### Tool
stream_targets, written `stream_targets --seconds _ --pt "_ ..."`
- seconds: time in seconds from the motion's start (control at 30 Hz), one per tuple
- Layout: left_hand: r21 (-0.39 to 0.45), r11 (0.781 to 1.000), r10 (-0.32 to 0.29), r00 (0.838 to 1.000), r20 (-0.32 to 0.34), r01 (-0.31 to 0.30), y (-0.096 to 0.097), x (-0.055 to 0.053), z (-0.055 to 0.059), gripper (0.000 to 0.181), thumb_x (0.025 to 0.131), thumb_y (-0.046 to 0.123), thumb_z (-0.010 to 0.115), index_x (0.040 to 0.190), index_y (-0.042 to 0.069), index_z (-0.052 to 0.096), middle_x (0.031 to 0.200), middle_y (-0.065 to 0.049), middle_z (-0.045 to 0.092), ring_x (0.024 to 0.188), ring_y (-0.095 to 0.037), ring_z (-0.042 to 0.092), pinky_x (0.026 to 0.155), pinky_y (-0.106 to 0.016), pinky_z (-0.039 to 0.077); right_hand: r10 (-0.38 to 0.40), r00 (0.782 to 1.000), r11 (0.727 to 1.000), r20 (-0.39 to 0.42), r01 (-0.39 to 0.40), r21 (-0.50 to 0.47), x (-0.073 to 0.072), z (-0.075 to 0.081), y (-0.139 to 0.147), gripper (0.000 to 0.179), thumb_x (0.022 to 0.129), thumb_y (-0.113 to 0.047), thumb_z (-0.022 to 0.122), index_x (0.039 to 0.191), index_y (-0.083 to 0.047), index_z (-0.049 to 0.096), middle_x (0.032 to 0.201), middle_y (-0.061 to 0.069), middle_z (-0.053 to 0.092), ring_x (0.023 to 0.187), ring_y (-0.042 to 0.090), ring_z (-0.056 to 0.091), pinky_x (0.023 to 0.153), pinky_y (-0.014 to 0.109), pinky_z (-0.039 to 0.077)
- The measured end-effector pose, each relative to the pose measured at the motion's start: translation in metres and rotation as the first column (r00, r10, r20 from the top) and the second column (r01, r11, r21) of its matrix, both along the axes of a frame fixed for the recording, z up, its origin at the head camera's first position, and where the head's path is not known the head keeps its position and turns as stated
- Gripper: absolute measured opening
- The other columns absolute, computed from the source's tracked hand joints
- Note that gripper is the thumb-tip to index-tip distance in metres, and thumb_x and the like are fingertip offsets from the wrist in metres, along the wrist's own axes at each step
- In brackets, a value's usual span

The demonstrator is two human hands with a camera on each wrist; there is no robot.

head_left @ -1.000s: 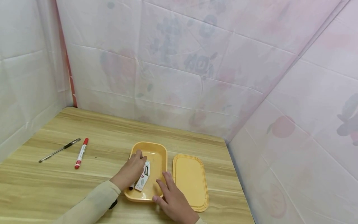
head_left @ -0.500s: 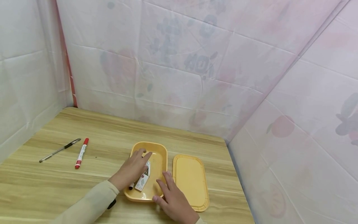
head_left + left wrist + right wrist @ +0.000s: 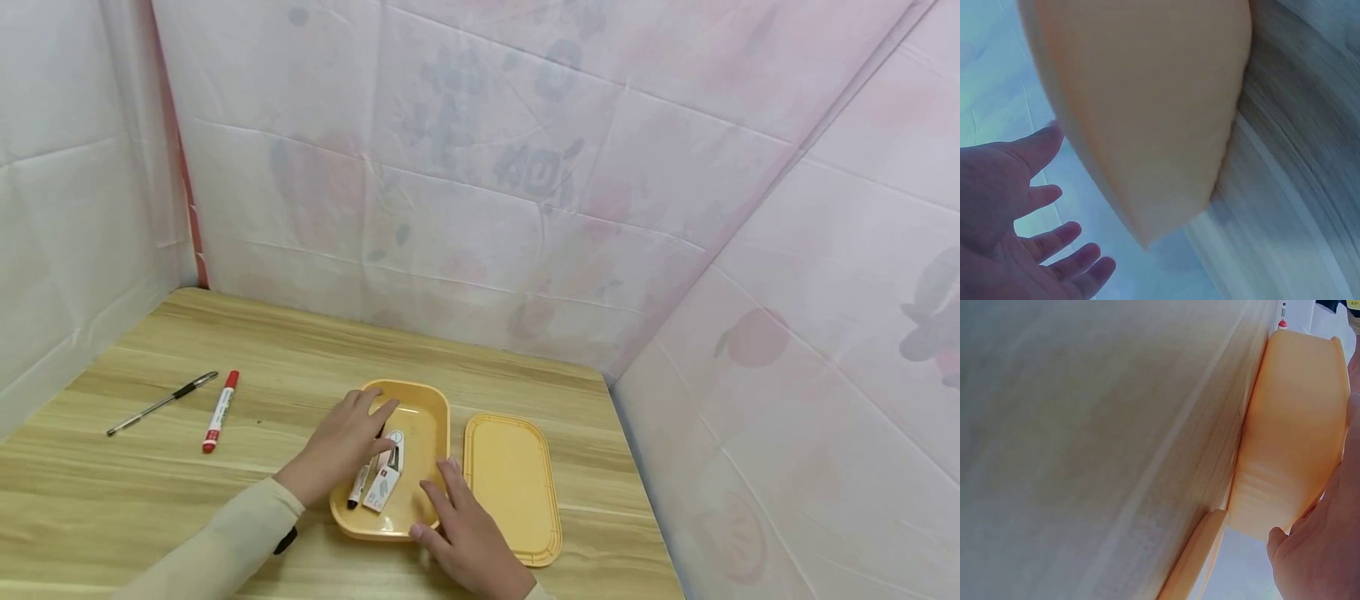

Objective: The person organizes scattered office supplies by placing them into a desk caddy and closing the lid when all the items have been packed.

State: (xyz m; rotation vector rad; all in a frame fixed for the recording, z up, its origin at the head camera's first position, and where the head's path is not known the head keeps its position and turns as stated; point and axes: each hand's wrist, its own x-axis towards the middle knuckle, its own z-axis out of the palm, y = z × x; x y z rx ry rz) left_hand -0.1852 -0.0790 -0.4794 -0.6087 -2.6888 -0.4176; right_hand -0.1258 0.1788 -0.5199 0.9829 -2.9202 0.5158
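A yellow plastic box stands uncovered on the table. Inside, along its left side, lie a white marker with a black end and a small printed white package. My left hand hovers over the box's left rim with its fingers spread and nothing in them. In the left wrist view its fingers are apart beside the box wall. My right hand rests at the near right rim, fingers loosely extended. The right wrist view shows that hand against the upper edge of the box.
Right of the box lies its flat yellow lid. A red-capped marker and a black-gripped pen lie at the table's left. Pale printed sheets hang round the wooden table.
My left hand has drawn up and left from inside the box, its fingers spreading, and more of the black-ended marker shows. The right hand has stayed at the rim.
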Motion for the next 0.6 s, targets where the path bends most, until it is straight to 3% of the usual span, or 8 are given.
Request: stream_targets --seconds 0.1,0.5,0.6 --pt "-0.002 1.0 0.012 1.0 -0.006 -0.012 -0.007 0.0 0.001 0.06 0.087 0.034 0.079 0.137 0.006 0.06 0.14 -0.026 0.053 0.124 -0.041 0.054 0.099 -0.054 0.051 -0.004 1.0 1.0 -0.003 0.004 0.003 0.0 0.0 0.0 0.058 0.103 -0.053 0.047 0.15 -0.019 0.046 0.167 0.011 0.023 0.154 0.033 0.02 0.108 0.054 0.045" --pt "0.048 0.996 0.066 0.995 0.076 -0.07 -0.037 0.003 0.0 0.061 0.091 0.031 0.076 0.141 0.004 0.056 0.142 -0.028 0.05 0.128 -0.046 0.049 0.104 -0.061 0.045 -0.015 1.0 1.0 0.005 0.015 0.009 0.001 0.0 0.0 0.058 0.103 -0.054 0.046 0.15 -0.019 0.046 0.167 0.009 0.022 0.155 0.032 0.019 0.109 0.053 0.045" --pt "0.057 0.995 0.074 0.995 0.068 -0.077 -0.045 0.003 0.0 0.06 0.091 0.03 0.075 0.141 0.002 0.055 0.142 -0.03 0.049 0.128 -0.047 0.048 0.104 -0.061 0.044 -0.016 1.0 1.0 0.008 0.016 0.011 0.001 0.0 0.0 0.059 0.103 -0.054 0.045 0.151 -0.02 0.045 0.167 0.009 0.022 0.155 0.032 0.019 0.109 0.053 0.045"
